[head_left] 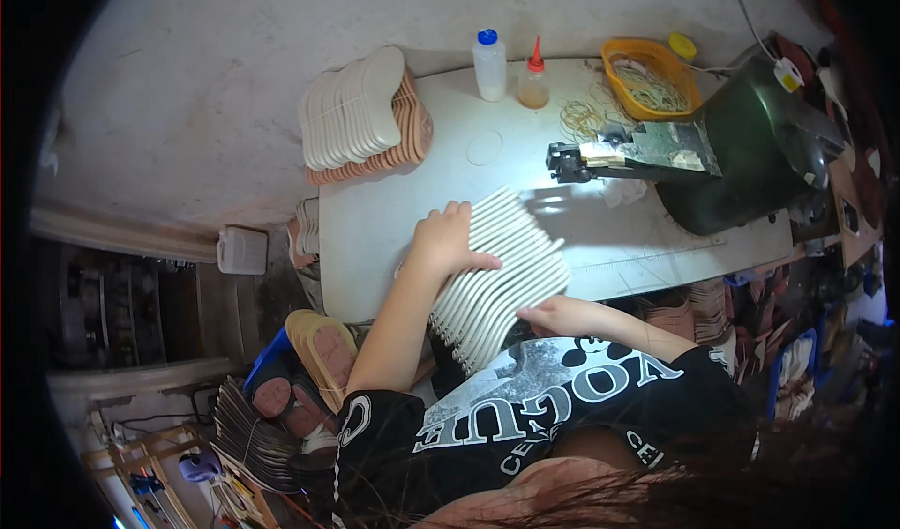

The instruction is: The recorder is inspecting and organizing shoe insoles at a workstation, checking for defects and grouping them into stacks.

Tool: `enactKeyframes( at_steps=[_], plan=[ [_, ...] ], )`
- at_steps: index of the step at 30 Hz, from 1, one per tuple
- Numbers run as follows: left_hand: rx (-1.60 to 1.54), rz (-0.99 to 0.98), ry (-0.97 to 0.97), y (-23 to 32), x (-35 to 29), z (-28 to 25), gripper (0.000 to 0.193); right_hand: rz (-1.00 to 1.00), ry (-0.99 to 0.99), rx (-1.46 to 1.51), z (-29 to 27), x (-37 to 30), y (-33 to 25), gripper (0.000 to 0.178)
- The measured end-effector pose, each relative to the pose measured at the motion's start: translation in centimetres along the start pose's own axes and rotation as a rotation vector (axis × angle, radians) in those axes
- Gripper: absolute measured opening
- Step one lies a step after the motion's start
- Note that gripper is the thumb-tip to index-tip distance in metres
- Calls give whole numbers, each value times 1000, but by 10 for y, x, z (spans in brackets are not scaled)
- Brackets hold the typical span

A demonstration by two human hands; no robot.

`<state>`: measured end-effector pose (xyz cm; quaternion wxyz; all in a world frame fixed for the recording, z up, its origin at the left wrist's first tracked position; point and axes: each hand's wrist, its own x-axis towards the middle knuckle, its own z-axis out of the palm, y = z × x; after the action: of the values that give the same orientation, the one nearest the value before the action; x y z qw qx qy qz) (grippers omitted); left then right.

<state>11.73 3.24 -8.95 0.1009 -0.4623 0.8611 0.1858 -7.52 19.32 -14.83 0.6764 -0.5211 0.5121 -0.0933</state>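
The left hand (445, 240) lies along the upper left side of a stack of pale insoles (506, 281), thumb spread from the fingers and laid across the edges, fingers bent over the far side; it clasps the stack. The right hand (564, 315) is at the lower right side, thumb tip against the layers; its other fingers are mostly hidden, so it seems to grip there, but I cannot tell how firmly.

In the head view, the stack sits between the 2 hands, to the right of the left hand and up and to the left of the right hand. Neither hand is nearer: both touch it. The layers show edge-on, their long wavy lines running from lower left to upper right, and 1 end pokes out past its neighbours on the right. The upper part is over the white table (375, 224); the lower part reaches past the front edge toward the black shirt (394, 449).

Beyond the stack, up and to the right, is the black metal head (567, 162) of a dark green machine (741, 145). Well apart, at the table's far left, white insoles (349, 107) rest on reddish ones (412, 128).
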Motion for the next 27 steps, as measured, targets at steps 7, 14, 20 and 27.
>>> enactKeyframes(
  at_steps=[7, 14, 20, 27],
  plan=[
    [35, 177, -33, 39, -8, 11, 87, -375, 391, 324, -60, -48, -24, 31],
    [-593, 350, 52, -17, 0, 11, 50, -526, 858, -123, -47, 24, 29, 44],
    [-886, 121, 371, -37, -36, 38, 23, -604, 768, 252, -43, 28, 21, 48],
    [-618, 60, 314, 2, -19, 17, 25, -675, 785, 283, -48, 31, 25, 53]
  ],
)
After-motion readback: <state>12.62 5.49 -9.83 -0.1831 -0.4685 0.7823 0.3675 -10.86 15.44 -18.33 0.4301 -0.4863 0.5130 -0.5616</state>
